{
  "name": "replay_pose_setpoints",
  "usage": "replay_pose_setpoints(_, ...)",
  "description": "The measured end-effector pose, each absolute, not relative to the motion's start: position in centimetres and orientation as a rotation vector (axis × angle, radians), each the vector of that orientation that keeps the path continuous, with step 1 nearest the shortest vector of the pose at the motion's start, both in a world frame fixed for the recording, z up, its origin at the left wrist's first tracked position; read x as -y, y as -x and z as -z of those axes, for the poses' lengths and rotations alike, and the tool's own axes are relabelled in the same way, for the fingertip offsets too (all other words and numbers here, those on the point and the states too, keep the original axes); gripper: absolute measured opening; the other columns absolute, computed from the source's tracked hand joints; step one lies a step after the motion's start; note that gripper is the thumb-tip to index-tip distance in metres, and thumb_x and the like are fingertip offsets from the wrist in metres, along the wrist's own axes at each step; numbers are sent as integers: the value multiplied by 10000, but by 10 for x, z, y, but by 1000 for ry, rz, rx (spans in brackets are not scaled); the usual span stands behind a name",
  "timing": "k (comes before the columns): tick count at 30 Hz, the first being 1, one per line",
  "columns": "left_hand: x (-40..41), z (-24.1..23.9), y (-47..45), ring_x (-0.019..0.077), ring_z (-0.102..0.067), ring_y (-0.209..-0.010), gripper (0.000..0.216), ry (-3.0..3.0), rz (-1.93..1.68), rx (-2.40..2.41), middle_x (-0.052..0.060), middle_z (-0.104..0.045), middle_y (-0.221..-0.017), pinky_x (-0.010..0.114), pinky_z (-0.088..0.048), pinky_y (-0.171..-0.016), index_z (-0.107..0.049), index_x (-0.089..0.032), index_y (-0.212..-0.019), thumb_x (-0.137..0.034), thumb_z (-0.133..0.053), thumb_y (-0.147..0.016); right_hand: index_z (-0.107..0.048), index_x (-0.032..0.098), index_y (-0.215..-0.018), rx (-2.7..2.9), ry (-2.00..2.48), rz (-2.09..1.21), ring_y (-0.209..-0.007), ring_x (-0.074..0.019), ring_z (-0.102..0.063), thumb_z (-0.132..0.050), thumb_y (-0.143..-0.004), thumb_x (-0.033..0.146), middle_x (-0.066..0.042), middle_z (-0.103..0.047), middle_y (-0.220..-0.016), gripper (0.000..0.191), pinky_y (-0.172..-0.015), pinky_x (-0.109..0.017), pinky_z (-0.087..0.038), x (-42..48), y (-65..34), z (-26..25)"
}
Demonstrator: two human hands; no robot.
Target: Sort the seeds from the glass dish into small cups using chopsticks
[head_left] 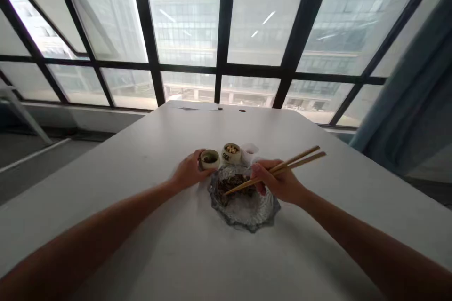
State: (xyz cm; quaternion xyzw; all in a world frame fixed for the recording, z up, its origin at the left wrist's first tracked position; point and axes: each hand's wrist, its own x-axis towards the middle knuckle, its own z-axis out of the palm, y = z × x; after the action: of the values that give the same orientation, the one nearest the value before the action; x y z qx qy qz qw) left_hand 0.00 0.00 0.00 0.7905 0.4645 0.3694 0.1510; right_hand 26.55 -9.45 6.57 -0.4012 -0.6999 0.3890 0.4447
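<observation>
My left hand (189, 171) is wrapped round a small cream cup (209, 159) with something dark green inside, standing on the white table (141, 197). My right hand (278, 182) grips a pair of wooden chopsticks (282, 168); their tips reach down-left into a scalloped glass dish (247, 209) that holds a dark brown heap of food (235, 183). Right of the first cup stands a second cream cup (231, 153) with pale nuts or beans, and beside that a small white cup (250, 151).
The table runs back to a wall of large black-framed windows (224, 56). A flat paper and a small dark spot (242, 110) lie at the table's far edge. A blue-grey curtain (416, 94) hangs at the right; grey floor shows at the left.
</observation>
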Motion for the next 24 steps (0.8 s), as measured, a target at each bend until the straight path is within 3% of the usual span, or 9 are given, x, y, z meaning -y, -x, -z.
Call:
replay_pose_setpoints(10, -1, 2, 2, 296, -627, -1137, 706, -2262, -1208, -1275, 126, -646, -1259, 434, -533, -942, -504, -191, -1311, -406, -793, -704, -619, 157, -588, 1286, 986, -1065, -299, -111, -475, -751, -652, 724, -13, -555, -390, 586, -282, -208, -385, 66, -274, -67)
replay_pose_setpoints(19, -2, 5, 3, 268, -606, -1150, 702, -2373, -1390, -1167, 115, -623, -1295, 405, -560, -899, -511, -208, -1302, -333, -830, -690, -634, 160, -639, 1231, 899, -878, -331, -116, -501, -693, -750, 705, -12, -565, -425, 559, -310, -219, -411, 70, -270, -68)
replay_pose_setpoints(24, -1, 4, 1, 254, -624, -1115, 657, -2410, -1383, -1107, 111, -639, -1266, 372, -578, -842, -523, -212, -1295, -310, -803, -708, -659, 175, -725, 1430, 819, -776, -475, -138, -600, -666, -831, 631, -21, -641, -569, 468, -464, -259, -521, 74, -257, -58)
